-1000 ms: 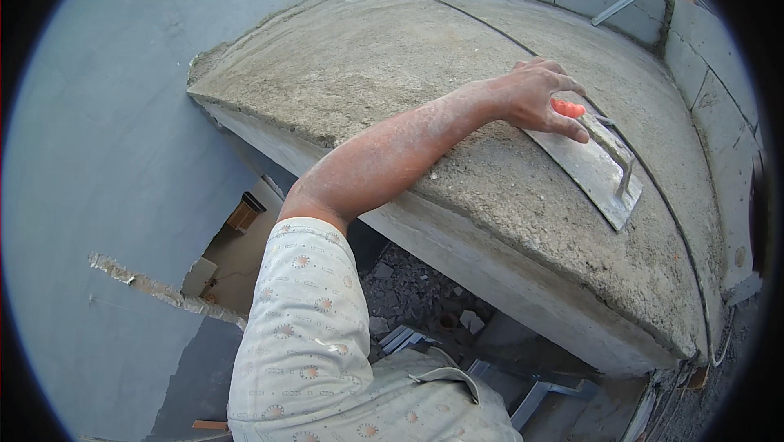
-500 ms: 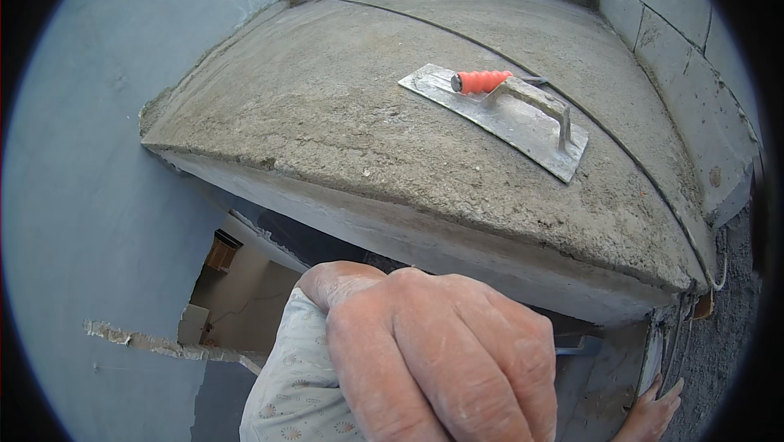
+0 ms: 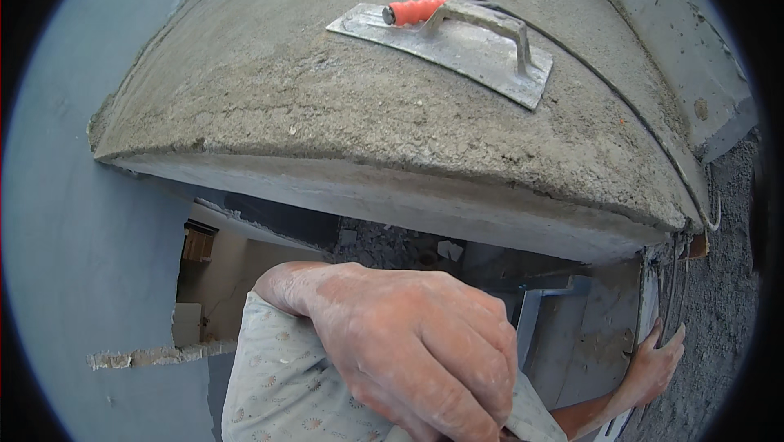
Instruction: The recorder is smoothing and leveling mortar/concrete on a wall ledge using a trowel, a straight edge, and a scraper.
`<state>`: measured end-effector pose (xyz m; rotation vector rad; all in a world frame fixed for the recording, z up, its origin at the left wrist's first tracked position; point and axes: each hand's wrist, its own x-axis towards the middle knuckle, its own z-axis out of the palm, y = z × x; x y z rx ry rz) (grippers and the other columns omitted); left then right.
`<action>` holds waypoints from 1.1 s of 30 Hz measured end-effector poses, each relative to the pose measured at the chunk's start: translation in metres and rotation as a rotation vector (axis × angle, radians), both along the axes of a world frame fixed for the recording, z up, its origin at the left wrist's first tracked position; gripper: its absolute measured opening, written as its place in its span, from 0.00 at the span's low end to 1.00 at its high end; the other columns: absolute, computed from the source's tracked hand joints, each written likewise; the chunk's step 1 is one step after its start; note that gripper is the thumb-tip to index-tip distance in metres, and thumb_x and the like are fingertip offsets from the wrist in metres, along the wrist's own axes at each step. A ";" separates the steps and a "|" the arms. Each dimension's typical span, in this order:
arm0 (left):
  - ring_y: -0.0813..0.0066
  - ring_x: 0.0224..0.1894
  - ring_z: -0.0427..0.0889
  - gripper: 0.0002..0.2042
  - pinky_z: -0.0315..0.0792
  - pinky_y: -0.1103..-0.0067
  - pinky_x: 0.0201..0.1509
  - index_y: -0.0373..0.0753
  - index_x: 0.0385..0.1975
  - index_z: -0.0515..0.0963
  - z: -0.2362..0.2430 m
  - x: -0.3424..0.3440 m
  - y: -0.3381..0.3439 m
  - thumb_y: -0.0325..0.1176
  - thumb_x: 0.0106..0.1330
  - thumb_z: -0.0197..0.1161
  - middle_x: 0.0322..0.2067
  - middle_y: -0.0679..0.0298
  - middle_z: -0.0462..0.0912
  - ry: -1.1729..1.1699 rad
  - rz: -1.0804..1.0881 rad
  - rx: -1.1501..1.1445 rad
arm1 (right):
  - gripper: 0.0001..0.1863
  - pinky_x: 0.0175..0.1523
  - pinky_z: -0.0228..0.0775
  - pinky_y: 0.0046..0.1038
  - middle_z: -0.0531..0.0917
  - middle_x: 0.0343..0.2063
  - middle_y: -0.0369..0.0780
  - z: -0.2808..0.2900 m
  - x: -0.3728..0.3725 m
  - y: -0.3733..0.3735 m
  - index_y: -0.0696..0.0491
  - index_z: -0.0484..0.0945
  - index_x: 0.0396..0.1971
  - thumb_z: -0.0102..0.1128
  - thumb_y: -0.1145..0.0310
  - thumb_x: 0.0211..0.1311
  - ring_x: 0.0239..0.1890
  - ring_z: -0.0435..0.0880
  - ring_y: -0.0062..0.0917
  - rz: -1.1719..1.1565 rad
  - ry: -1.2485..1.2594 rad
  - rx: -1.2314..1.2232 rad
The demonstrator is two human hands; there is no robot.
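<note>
My left hand (image 3: 408, 332), dusted with plaster, is large in front of my patterned shirt (image 3: 286, 377). Its fingers are curled and the fingertips are hidden, so what they hold cannot be made out. At the lower right my right hand (image 3: 653, 364) touches a long pale strip (image 3: 648, 299) beside the rough grey wall, two fingers stretched apart. On the rough concrete ledge (image 3: 343, 111) lies a steel plastering trowel (image 3: 457, 46) with a bare metal handle. A tool's red-orange ribbed handle (image 3: 416, 11) rests on its blade.
A dark cable (image 3: 604, 78) curves across the ledge. Smooth blue-grey wall (image 3: 90, 221) stands left, pale blocks (image 3: 694, 74) right. Below the ledge are rubble (image 3: 384, 242), a metal bar (image 3: 529, 319) with a blue-grey end, and a broken-edged opening (image 3: 237, 270).
The view has tilted down, so the ledge and trowel sit higher in the picture. My left hand appears farther left; more of my right forearm and the rubble below shows.
</note>
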<state>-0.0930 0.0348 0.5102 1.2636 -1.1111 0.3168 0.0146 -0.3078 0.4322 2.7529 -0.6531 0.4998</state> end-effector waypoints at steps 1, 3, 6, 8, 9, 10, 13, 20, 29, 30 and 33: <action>0.58 0.29 0.81 0.06 0.69 0.73 0.29 0.29 0.31 0.81 -0.009 -0.010 -0.008 0.26 0.59 0.62 0.28 0.50 0.81 0.130 0.011 -0.166 | 0.29 0.49 0.72 0.37 0.77 0.47 0.39 -0.004 0.001 -0.003 0.43 0.68 0.59 0.44 0.42 0.64 0.48 0.78 0.36 0.046 0.039 -0.044; 0.69 0.26 0.80 0.07 0.72 0.80 0.28 0.28 0.30 0.82 -0.042 0.002 -0.041 0.26 0.58 0.67 0.27 0.52 0.82 -0.238 -0.064 -0.666 | 0.31 0.51 0.70 0.39 0.76 0.51 0.39 -0.003 -0.006 -0.009 0.41 0.67 0.60 0.43 0.39 0.63 0.50 0.77 0.37 -0.015 -0.078 -0.013; 0.67 0.26 0.80 0.06 0.74 0.78 0.28 0.29 0.31 0.82 -0.025 -0.022 -0.036 0.26 0.58 0.66 0.26 0.52 0.82 0.096 -0.121 -0.921 | 0.32 0.52 0.70 0.40 0.75 0.54 0.40 -0.006 0.002 -0.015 0.40 0.66 0.61 0.44 0.38 0.62 0.52 0.76 0.39 -0.025 -0.034 -0.018; 0.67 0.27 0.80 0.06 0.74 0.77 0.29 0.30 0.31 0.83 -0.017 -0.044 -0.018 0.26 0.59 0.65 0.27 0.52 0.82 0.229 -0.074 -0.771 | 0.32 0.52 0.69 0.40 0.75 0.53 0.41 -0.009 0.005 -0.007 0.41 0.66 0.61 0.44 0.39 0.62 0.52 0.76 0.39 0.007 -0.021 -0.027; 0.67 0.27 0.80 0.05 0.75 0.76 0.31 0.31 0.32 0.83 -0.017 -0.047 -0.013 0.26 0.59 0.65 0.28 0.52 0.82 0.345 -0.046 -0.604 | 0.32 0.52 0.69 0.40 0.75 0.53 0.42 -0.009 0.004 -0.005 0.42 0.66 0.61 0.45 0.39 0.62 0.52 0.76 0.39 0.028 -0.021 -0.029; 0.67 0.27 0.80 0.05 0.75 0.76 0.31 0.31 0.32 0.83 -0.019 -0.047 -0.016 0.26 0.59 0.65 0.28 0.52 0.82 0.355 -0.081 -0.604 | 0.32 0.52 0.69 0.40 0.75 0.53 0.42 -0.009 0.001 -0.007 0.42 0.66 0.61 0.45 0.39 0.62 0.52 0.76 0.39 -0.007 -0.021 -0.036; 0.60 0.24 0.78 0.07 0.71 0.70 0.23 0.34 0.26 0.76 -0.030 -0.041 -0.029 0.29 0.63 0.58 0.24 0.52 0.78 0.104 0.064 -0.601 | 0.31 0.52 0.69 0.40 0.76 0.52 0.44 -0.007 -0.001 -0.015 0.44 0.67 0.60 0.46 0.41 0.62 0.51 0.77 0.39 0.055 -0.087 -0.051; 0.60 0.31 0.82 0.02 0.73 0.74 0.30 0.34 0.25 0.80 -0.027 -0.019 -0.038 0.24 0.57 0.64 0.29 0.54 0.82 0.080 -0.127 -0.227 | 0.26 0.49 0.71 0.37 0.78 0.42 0.43 -0.003 -0.008 -0.001 0.48 0.71 0.56 0.51 0.49 0.63 0.45 0.79 0.37 0.050 -0.101 -0.018; 0.74 0.25 0.76 0.04 0.72 0.77 0.32 0.44 0.30 0.70 0.016 -0.029 -0.077 0.29 0.65 0.58 0.24 0.67 0.73 0.379 0.251 -0.315 | 0.27 0.46 0.73 0.35 0.78 0.38 0.42 0.002 -0.013 -0.004 0.47 0.70 0.57 0.53 0.49 0.62 0.43 0.80 0.34 0.042 -0.100 0.031; 0.74 0.25 0.76 0.04 0.72 0.77 0.32 0.44 0.30 0.70 0.017 -0.023 -0.080 0.29 0.65 0.58 0.24 0.67 0.73 0.368 0.237 -0.312 | 0.26 0.47 0.73 0.35 0.78 0.38 0.42 0.008 -0.011 0.002 0.48 0.70 0.57 0.53 0.49 0.62 0.43 0.80 0.33 0.035 -0.077 0.047; 0.76 0.21 0.78 0.08 0.75 0.83 0.28 0.38 0.22 0.73 0.007 0.009 -0.110 0.24 0.64 0.56 0.18 0.66 0.75 0.278 -0.037 -0.458 | 0.26 0.48 0.72 0.35 0.78 0.38 0.42 -0.005 -0.006 -0.006 0.49 0.70 0.56 0.53 0.50 0.62 0.44 0.80 0.32 0.058 -0.080 0.025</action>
